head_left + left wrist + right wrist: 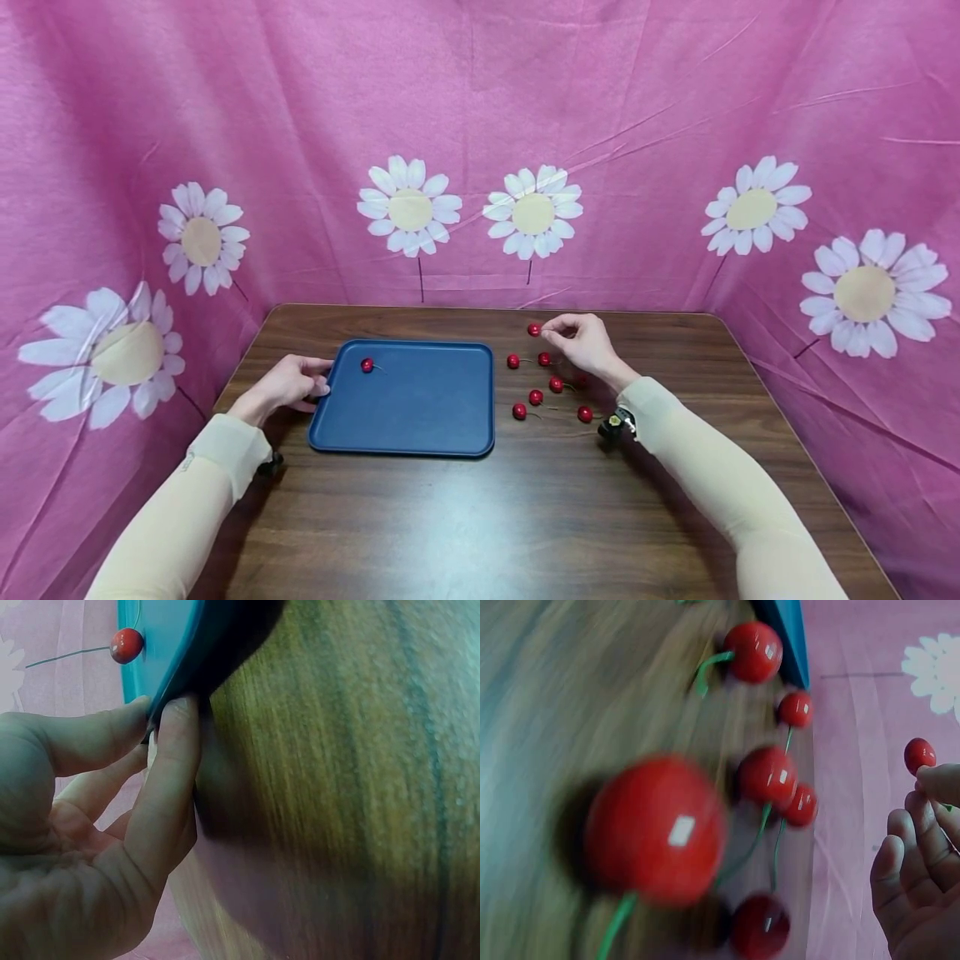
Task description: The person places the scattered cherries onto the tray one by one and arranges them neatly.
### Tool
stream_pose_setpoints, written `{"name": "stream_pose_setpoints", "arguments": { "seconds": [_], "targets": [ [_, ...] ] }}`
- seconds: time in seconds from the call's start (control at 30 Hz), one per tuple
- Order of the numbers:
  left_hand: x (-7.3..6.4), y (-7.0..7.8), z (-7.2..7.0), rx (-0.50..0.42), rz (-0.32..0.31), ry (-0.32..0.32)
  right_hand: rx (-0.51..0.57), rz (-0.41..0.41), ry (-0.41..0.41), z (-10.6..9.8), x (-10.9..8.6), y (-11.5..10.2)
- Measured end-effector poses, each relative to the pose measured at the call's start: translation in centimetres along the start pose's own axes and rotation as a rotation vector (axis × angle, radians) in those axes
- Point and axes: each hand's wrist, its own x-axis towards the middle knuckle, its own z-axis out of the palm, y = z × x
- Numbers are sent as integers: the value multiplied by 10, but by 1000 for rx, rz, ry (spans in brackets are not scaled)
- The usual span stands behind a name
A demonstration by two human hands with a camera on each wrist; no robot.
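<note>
My left hand [291,383] pinches the left edge of a blue tray [420,417], with thumb and fingers on either side of the rim in the left wrist view. Toward the tray's back left corner lies one red cherry [367,365] with a thin stem. At the right, my right hand [583,340] holds another cherry [919,755] between thumb and fingertips, raised over the table in the right wrist view. Below and left of that hand, several loose cherries [536,397] with green stems lie on the wood, one [761,926] partly shadowed near the wrist.
The dark wooden table [465,525] carries tray and cherries. A pink curtain [480,100] printed with large white daisies hangs behind it and along both sides. A small black device [617,425] is strapped at the right wrist.
</note>
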Motion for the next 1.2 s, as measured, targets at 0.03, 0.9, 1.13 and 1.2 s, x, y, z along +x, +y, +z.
{"name": "stream_pose_setpoints", "arguments": {
  "seconds": [0.03,0.9,1.13,1.2],
  "targets": [
    [0,0,0,-2,-2,1,11,-3,-4,3,2,-2],
    [1,-4,-1,13,-4,-1,68,-69,-94,82,28,-54],
    [3,-5,-2,9,4,-5,31,-86,-112,100,32,-63],
    [3,-4,-2,7,15,-3,25,-82,-121,105,33,-66]
  ]
}}
